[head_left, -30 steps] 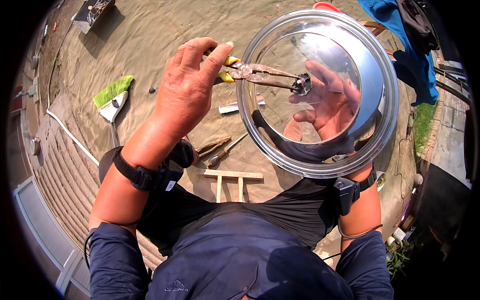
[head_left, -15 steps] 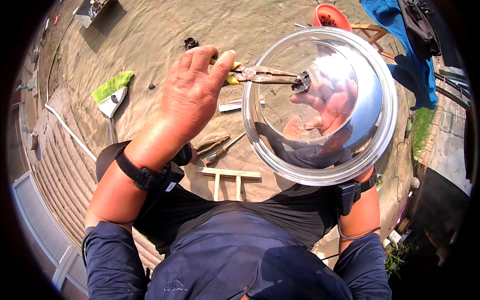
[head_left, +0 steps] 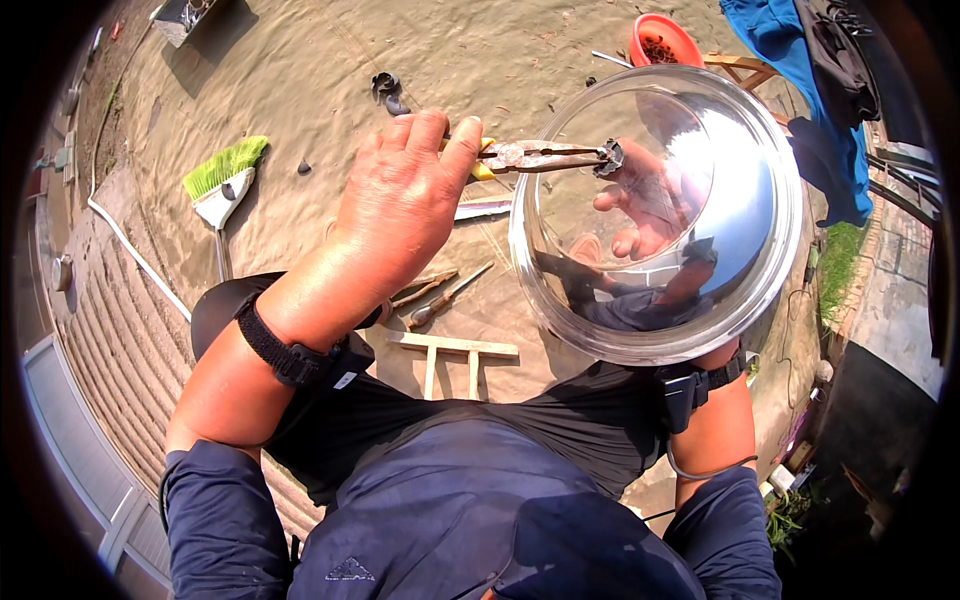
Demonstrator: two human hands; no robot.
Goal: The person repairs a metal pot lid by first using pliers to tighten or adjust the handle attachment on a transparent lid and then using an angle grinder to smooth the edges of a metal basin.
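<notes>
My left hand (head_left: 400, 185) is closed round pliers (head_left: 520, 156) with yellow handles. Their jaws reach over a clear domed glass lid (head_left: 655, 340) and meet a small, ragged dark piece (head_left: 608, 157) near the middle of the dome. Whether that piece is still fixed to the glass I cannot tell. Behind the lid, seen through it, my right hand (head_left: 645, 205) supports it from below, fingers partly curled and apart. Bright reflections cover the dome's right side.
Black fragments (head_left: 385, 88) lie beyond my left hand. On the ground are a green-bristled broom (head_left: 225, 185), a wood-handled tool (head_left: 435, 305) and a wooden frame (head_left: 455, 345). An orange bowl (head_left: 665, 30) with dark bits stands far right, near blue cloth (head_left: 800, 60).
The lid has shifted slightly right and its tilt has changed. My left hand and the pliers have moved right and a little nearer, uncovering more of the black fragments on the ground.
</notes>
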